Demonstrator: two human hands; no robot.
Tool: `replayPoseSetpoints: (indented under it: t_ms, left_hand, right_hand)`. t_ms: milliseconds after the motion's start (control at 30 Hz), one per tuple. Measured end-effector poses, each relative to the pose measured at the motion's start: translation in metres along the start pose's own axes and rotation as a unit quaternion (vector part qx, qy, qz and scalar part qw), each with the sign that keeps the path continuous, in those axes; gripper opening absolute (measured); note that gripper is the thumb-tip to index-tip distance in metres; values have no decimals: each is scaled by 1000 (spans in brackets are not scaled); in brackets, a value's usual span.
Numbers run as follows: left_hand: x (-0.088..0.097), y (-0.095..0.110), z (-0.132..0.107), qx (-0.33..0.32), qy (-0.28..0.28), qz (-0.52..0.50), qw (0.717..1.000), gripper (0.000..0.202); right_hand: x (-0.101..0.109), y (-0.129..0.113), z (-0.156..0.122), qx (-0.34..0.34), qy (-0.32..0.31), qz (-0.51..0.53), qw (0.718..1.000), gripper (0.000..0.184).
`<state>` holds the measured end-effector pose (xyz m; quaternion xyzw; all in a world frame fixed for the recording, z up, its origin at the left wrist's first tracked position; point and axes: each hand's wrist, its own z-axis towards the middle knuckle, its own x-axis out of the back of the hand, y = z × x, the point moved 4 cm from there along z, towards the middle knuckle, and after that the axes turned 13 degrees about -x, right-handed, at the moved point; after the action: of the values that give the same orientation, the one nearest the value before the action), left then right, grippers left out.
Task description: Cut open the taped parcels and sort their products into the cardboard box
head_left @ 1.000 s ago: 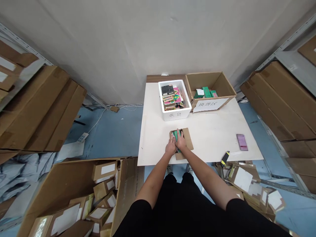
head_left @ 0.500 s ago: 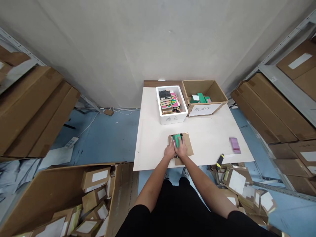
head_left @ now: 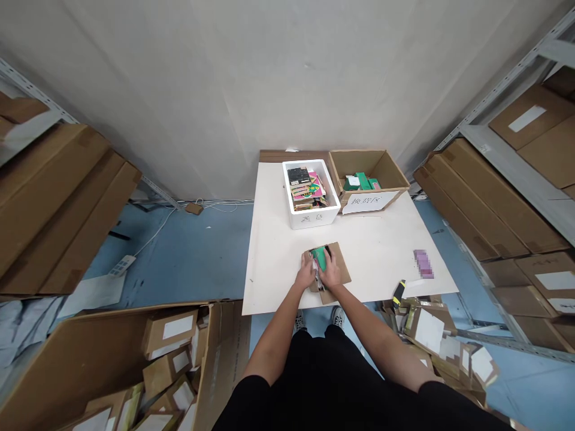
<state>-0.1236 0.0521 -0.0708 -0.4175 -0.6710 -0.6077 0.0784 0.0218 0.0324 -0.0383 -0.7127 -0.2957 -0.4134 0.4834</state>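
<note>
Nearest, the left hand (head_left: 306, 275) and right hand (head_left: 331, 273) are both curled closed, grasping a green packet (head_left: 320, 258) from either side. The packet sits on a cardboard sheet (head_left: 341, 270) at the near edge of the tabletop (head_left: 274, 263), its long axis running near to far and leaning slightly left at the far end. The right hand lies slightly more over it. Farther off stand a white foam box (head_left: 314, 219) of colourful packets and, to its right, a cardboard carton (head_left: 359, 164).
</note>
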Motion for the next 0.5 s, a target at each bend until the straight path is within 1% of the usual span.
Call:
replayPoseSetpoints:
  t_ms: [67,167,300,500]
  left_hand:
    - [-1,-2,2,22,-7,-10,1000,80]
    - [3,-2,6,29,-9,9,1000,79]
    - [9,0,8,29,-10,54,998,74]
    - [15,7,12,39,-9,86,995,72]
  right_hand:
    - [3,-5,0,5,-2,-5,1000,85]
    - [8,-8,-2,9,15,2,1000,83]
    - [12,-5,-3,-1,47,21,999,80]
    - [20,-2,-4,3,71,41,997,81]
